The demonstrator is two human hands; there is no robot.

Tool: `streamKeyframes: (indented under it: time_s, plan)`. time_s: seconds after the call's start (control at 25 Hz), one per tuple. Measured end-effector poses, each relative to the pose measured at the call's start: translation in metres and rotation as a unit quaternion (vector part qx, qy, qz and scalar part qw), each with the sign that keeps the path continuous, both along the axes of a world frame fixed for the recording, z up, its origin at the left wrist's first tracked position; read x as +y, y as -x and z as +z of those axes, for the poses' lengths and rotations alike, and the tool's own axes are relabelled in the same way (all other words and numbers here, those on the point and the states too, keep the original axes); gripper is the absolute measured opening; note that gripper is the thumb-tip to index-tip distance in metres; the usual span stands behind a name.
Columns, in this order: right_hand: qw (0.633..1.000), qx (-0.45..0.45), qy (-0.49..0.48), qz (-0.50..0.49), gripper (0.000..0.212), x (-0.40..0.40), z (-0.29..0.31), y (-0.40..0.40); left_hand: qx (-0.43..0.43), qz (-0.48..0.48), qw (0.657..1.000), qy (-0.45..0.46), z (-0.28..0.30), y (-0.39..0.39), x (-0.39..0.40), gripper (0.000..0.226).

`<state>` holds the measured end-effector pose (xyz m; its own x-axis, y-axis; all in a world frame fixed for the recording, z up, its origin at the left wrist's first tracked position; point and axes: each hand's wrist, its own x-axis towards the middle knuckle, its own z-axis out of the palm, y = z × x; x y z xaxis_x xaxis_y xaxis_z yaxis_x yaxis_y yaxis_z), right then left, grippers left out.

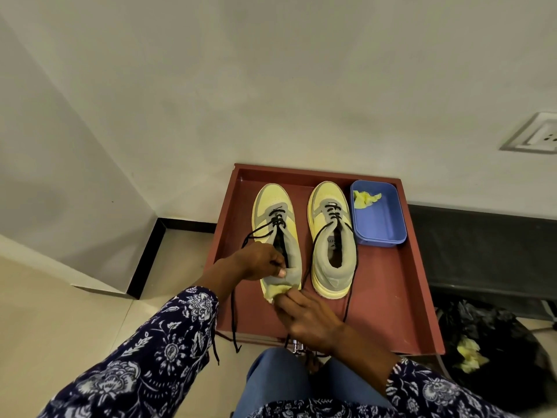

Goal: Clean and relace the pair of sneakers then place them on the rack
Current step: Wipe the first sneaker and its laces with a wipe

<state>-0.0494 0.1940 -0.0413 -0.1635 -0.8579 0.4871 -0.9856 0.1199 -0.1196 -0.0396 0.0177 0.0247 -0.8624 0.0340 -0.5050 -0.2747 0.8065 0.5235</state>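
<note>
Sneakers sit side by side in the red tray [401, 285]. Our left hand [259, 263] grips the left sneaker [275, 212] at its padded collar; our right hand [304, 318] pinches a yellow cloth [278, 290] against its heel. We judge it light and soft-topped, its loose laces [233, 321] prone to snagging.

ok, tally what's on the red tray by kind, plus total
Sneakers: 2, left sneaker and right sneaker, side by side on the red tray
Blue tubs: 1, blue tub
Yellow cloths: 2, one in the tub, one at the left sneaker's heel pinched by the right hand
Total: 5
</note>
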Motion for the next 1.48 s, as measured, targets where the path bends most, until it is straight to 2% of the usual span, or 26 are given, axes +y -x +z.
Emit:
streamKeyframes:
  time_s: [0.2, 0.28, 0.32, 0.4, 0.52, 0.56, 0.64, 0.68, 0.8, 0.96, 1.04, 1.16, 1.24, 1.36, 1.48]
  plan:
    - [0.998, 0.013, -0.060, -0.027, 0.017, 0.001, -0.008, 0.004, 0.001, 0.003, 1.000, 0.007, -0.001, -0.002, 0.000, 0.027]
    - [0.988, -0.097, -0.095, -0.073, 0.015, 0.007, -0.018, 0.001, 0.001, 0.008, 1.000, 0.000, -0.002, -0.002, -0.001, 0.027]
    - [0.969, -0.190, -0.118, -0.110, 0.012, 0.009, -0.021, 0.000, 0.002, 0.011, 1.000, -0.001, -0.002, -0.002, 0.000, 0.027]
    - [0.930, -0.292, -0.120, -0.185, 0.020, 0.013, -0.026, -0.002, 0.004, 0.017, 1.000, -0.005, -0.002, -0.003, 0.000, 0.027]
    - [0.894, -0.379, -0.011, -0.239, 0.018, 0.011, -0.022, -0.015, 0.019, 0.027, 0.999, -0.018, -0.004, -0.006, -0.001, 0.026]
    - [0.866, -0.419, 0.025, -0.271, 0.020, 0.009, -0.015, -0.019, 0.029, 0.028, 0.999, -0.020, -0.004, -0.008, -0.001, 0.026]
    - [0.783, -0.500, 0.122, -0.349, 0.017, 0.001, -0.004, -0.022, 0.049, 0.031, 0.998, -0.017, -0.004, -0.011, -0.001, 0.027]
    - [0.751, -0.517, 0.163, -0.377, 0.015, -0.005, 0.001, -0.023, 0.058, 0.033, 0.998, -0.015, -0.004, -0.012, 0.000, 0.027]
    - [0.728, -0.533, 0.217, -0.373, 0.013, -0.023, 0.012, -0.029, 0.081, 0.052, 0.995, -0.020, -0.008, -0.018, 0.002, 0.025]
    - [0.705, -0.565, 0.165, -0.396, 0.008, -0.020, -0.003, -0.033, 0.126, 0.067, 0.990, -0.021, -0.017, -0.024, 0.004, 0.024]
    - [0.684, -0.581, 0.129, -0.422, 0.006, -0.016, -0.008, -0.031, 0.180, 0.074, 0.981, -0.004, -0.023, -0.032, 0.008, 0.027]
    - [0.627, -0.628, 0.124, -0.444, 0.008, -0.018, -0.002, -0.024, 0.275, 0.086, 0.957, 0.040, -0.038, -0.050, 0.020, 0.045]
    - [0.596, -0.652, 0.150, -0.445, 0.009, -0.022, 0.006, -0.019, 0.312, 0.098, 0.943, 0.059, -0.046, -0.060, 0.031, 0.043]
    - [0.572, -0.677, 0.170, -0.431, 0.014, -0.026, 0.013, -0.019, 0.358, 0.131, 0.920, 0.093, -0.052, -0.071, 0.040, 0.037]
    - [0.576, -0.686, 0.152, -0.418, 0.016, -0.028, 0.017, -0.029, 0.376, 0.161, 0.907, 0.096, -0.052, -0.081, 0.042, 0.036]
